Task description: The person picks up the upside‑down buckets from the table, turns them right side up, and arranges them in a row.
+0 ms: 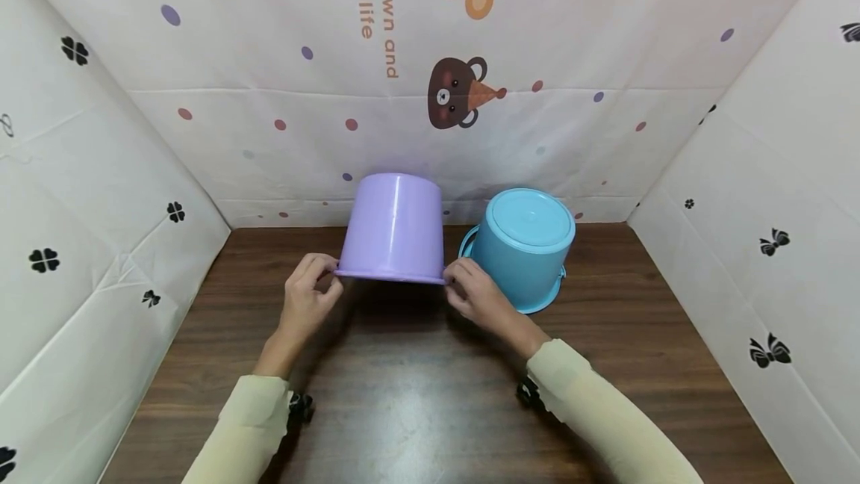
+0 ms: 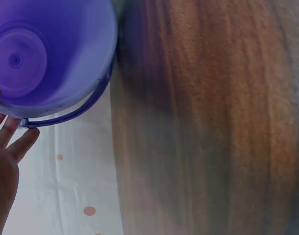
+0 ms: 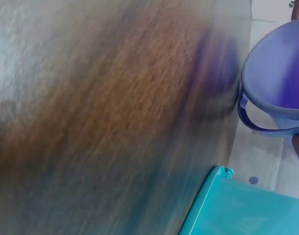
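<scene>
A purple bucket (image 1: pixel 393 228) is held mouth-down and tilted, its rim off the table and its base toward the back wall. My left hand (image 1: pixel 307 299) grips the rim at its left side, and my right hand (image 1: pixel 478 296) grips it at the right. In the left wrist view the bucket's smooth inside (image 2: pixel 76 44) shows, with the purple handle (image 2: pixel 73 115) hanging along the rim. Close beside my right hand, a blue bucket (image 1: pixel 525 264) stands upside down on the table, its handle (image 1: pixel 468 241) hanging at the side.
The dark wood-grain table (image 1: pixel 403 394) reaches back to a patterned fabric wall (image 1: pixel 282 163). White sheets with black clover and bow prints rise at the left (image 1: pixel 101 230) and right (image 1: pixel 746 193).
</scene>
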The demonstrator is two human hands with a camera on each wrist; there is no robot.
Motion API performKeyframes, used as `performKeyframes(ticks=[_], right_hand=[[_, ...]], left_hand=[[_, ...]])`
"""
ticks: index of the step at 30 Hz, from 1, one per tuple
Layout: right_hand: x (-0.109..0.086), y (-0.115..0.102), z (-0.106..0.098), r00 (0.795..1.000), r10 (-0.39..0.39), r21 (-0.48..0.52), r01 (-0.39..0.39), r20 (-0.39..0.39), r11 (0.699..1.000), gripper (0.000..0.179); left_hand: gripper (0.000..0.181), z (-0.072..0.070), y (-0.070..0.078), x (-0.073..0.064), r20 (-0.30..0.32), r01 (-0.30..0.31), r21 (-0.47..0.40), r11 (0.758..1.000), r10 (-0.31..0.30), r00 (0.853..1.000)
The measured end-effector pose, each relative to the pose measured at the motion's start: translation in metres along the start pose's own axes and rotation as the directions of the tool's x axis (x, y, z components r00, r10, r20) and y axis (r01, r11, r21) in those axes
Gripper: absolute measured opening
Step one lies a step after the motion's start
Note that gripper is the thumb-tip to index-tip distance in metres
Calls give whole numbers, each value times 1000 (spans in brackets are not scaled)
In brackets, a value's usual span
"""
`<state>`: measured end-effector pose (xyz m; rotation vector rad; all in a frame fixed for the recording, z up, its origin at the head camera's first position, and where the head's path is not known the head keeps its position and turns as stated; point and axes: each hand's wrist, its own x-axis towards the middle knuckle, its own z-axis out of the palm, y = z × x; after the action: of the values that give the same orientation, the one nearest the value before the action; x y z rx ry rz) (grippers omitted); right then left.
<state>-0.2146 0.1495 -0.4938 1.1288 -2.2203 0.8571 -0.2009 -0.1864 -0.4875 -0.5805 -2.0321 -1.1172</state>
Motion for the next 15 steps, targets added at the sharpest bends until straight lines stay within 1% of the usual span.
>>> performKeyframes(ticks=[9, 12, 15], right_hand=[[2, -4, -4, 999, 52, 36, -52, 0, 998, 23], [3, -6, -7, 997, 76, 58, -77, 5, 995, 23], [4, -9, -10, 995, 98, 85, -99, 8, 991, 22]], left_hand=[[17, -6, 7, 8, 6, 15, 62, 998, -16, 1000], [16, -7, 9, 10, -3, 17, 62, 998, -17, 1000], [19, -8, 12, 12, -12, 18, 43, 999, -17, 1000]])
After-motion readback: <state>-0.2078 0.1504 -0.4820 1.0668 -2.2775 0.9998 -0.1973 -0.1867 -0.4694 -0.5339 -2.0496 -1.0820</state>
